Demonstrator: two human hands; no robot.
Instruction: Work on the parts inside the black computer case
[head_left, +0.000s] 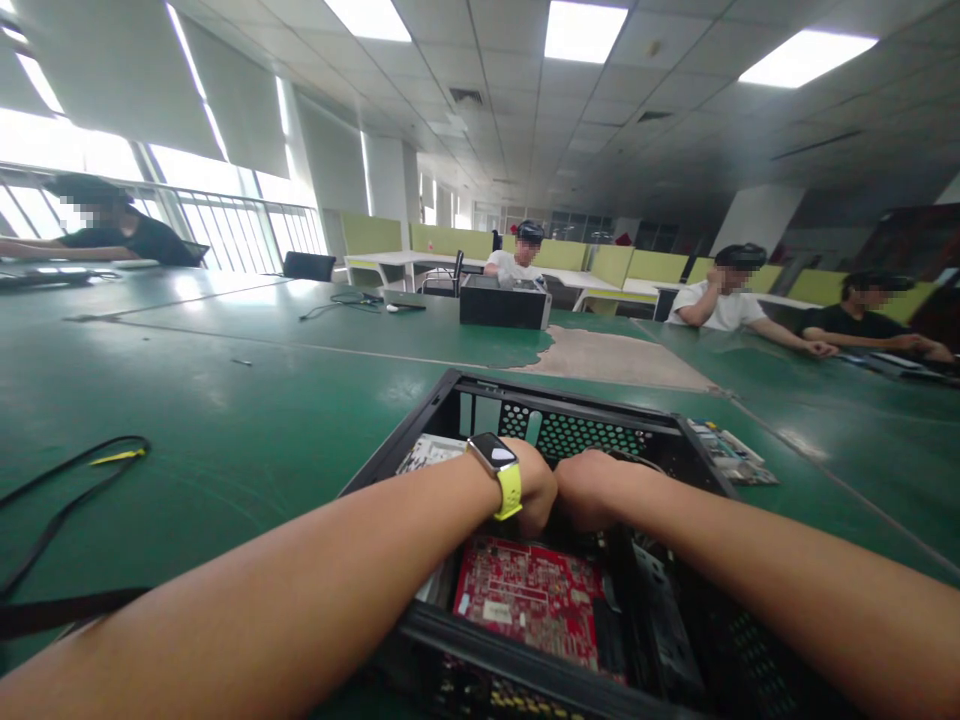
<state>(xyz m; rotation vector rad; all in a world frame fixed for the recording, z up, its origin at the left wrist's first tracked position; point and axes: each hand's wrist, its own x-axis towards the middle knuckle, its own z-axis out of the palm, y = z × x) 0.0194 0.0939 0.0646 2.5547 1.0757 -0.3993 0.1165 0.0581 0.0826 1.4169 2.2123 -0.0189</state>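
An open black computer case (570, 397) lies on the green table in front of me. Both of my hands reach down inside it, side by side and close together. My left hand (534, 485), with a yellow-banded watch (496, 465) on the wrist, is bent downward, its fingertips hidden. My right hand (589, 488) is curled beside it, and its fingers are also out of sight. What either hand touches cannot be seen. Just below them in the view lies a red circuit board (532, 600) inside the case. Silvery metal parts (431, 452) show at the case's left side.
A loose circuit board (731, 452) lies right of the case. Black cables (75, 500) rest at the left. Across the green table (225, 400) stands another computer case (504, 303); several people sit around it.
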